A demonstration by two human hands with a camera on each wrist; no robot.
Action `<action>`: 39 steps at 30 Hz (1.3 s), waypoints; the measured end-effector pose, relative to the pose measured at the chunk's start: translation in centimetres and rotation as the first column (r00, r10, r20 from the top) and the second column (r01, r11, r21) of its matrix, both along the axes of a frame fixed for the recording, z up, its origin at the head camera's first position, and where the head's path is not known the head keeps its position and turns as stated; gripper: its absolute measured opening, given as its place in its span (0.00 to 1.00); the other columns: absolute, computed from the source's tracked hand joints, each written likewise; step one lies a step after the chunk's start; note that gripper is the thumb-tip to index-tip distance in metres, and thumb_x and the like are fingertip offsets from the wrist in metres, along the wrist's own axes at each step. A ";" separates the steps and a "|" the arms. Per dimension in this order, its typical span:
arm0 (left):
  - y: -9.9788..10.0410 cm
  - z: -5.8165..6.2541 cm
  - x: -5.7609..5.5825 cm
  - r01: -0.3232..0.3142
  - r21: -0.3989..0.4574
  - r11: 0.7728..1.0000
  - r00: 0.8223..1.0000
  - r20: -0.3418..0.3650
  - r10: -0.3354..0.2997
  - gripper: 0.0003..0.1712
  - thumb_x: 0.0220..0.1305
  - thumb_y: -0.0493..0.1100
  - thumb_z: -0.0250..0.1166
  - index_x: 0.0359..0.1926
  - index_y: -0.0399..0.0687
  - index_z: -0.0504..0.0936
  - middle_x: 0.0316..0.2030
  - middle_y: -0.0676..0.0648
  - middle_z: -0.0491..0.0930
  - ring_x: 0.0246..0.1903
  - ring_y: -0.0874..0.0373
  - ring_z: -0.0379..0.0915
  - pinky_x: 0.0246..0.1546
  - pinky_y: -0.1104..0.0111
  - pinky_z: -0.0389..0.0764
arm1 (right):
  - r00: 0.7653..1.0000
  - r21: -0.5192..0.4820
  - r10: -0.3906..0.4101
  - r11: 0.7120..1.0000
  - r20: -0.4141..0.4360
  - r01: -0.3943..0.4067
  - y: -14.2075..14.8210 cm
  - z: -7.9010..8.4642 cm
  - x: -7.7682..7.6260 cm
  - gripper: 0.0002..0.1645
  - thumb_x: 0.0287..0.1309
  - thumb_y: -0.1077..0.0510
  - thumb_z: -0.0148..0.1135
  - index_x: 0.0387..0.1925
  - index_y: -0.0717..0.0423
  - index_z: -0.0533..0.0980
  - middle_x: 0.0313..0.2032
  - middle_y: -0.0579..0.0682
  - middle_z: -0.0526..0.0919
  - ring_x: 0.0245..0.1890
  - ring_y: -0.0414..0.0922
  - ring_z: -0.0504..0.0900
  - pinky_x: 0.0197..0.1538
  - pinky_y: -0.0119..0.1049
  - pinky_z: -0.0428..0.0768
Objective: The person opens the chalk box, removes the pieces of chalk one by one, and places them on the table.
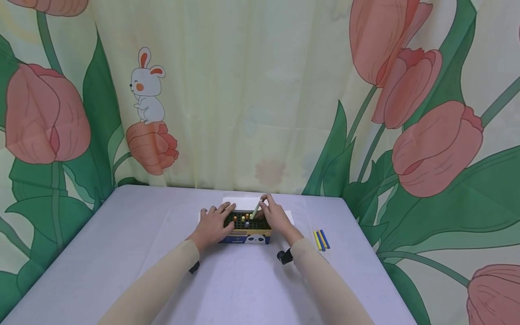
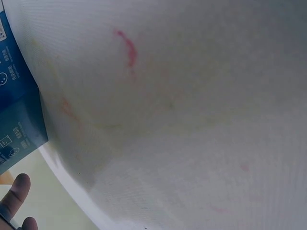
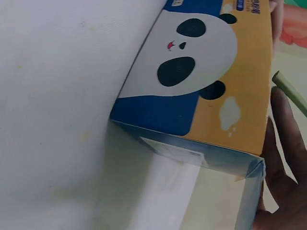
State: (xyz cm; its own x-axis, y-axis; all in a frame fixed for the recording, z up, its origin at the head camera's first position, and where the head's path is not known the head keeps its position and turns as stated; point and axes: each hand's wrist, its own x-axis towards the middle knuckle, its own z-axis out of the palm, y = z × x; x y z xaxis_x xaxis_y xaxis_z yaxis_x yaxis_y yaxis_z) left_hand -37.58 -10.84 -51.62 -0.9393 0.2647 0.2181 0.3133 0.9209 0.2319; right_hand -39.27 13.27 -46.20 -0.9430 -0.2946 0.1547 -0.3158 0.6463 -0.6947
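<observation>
A box (image 1: 239, 237) with a panda face on its front stands on the table. Its top has a black grid (image 1: 239, 224) with several coloured crayon-like sticks (image 1: 247, 224) standing in it. My right hand (image 1: 277, 217) pinches a pale green crayon-like stick (image 1: 256, 210), tilted, its lower end at the grid. In the right wrist view, part of that stick (image 3: 290, 91) shows beside the panda box (image 3: 230, 115). My left hand (image 1: 211, 225) rests at the box's left end, fingers spread, thumb by the near edge. Two of its fingertips (image 2: 19, 189) show in the left wrist view.
Several yellow, blue and orange sticks (image 1: 321, 240) lie on the table to the right of my right forearm. White paper or card (image 1: 243, 201) lies behind the box. The white tablecloth (image 2: 192, 120) has faint coloured smudges. A tulip-patterned curtain (image 1: 243, 90) hangs behind the table.
</observation>
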 end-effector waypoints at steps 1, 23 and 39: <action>0.0 -0.1 0.0 -0.001 -0.005 1.000 1.000 0.001 0.001 0.40 0.72 0.64 0.48 0.81 0.62 0.60 0.77 0.49 0.63 0.61 0.40 0.71 0.58 0.37 0.63 | 1.000 -0.004 -0.004 1.000 -0.004 0.004 0.1 0.0 -0.1 0.10 0.83 0.49 0.42 0.54 0.49 0.65 0.41 0.54 0.91 0.47 0.52 0.88 0.54 0.53 0.79; 0.0 -0.1 -0.1 -0.002 0.013 1.000 1.000 -0.011 0.002 0.40 0.71 0.64 0.48 0.81 0.61 0.61 0.77 0.48 0.63 0.61 0.40 0.71 0.57 0.37 0.64 | 0.988 -0.528 0.016 0.846 0.153 0.068 1.0 1.1 -1.1 0.16 0.81 0.53 0.47 0.62 0.55 0.68 0.48 0.62 0.79 0.46 0.52 0.86 0.45 0.43 0.87; 0.0 0.2 0.3 0.013 0.025 1.000 1.000 -0.007 -0.013 0.40 0.72 0.63 0.49 0.81 0.61 0.60 0.77 0.47 0.63 0.61 0.39 0.71 0.58 0.36 0.63 | 0.992 -0.578 -0.071 0.808 0.102 0.118 2.5 1.9 -0.9 0.16 0.75 0.56 0.58 0.57 0.60 0.78 0.46 0.61 0.79 0.37 0.44 0.85 0.38 0.46 0.88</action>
State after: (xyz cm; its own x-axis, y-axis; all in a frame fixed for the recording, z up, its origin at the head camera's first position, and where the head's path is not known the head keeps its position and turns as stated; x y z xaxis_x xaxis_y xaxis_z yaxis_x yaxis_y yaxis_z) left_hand -37.31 -10.88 -51.45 -0.9343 0.2710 0.2315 0.3268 0.9106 0.2529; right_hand -40.19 15.74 -44.33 -0.9767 -0.0802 0.1989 -0.2085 0.1382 -0.9682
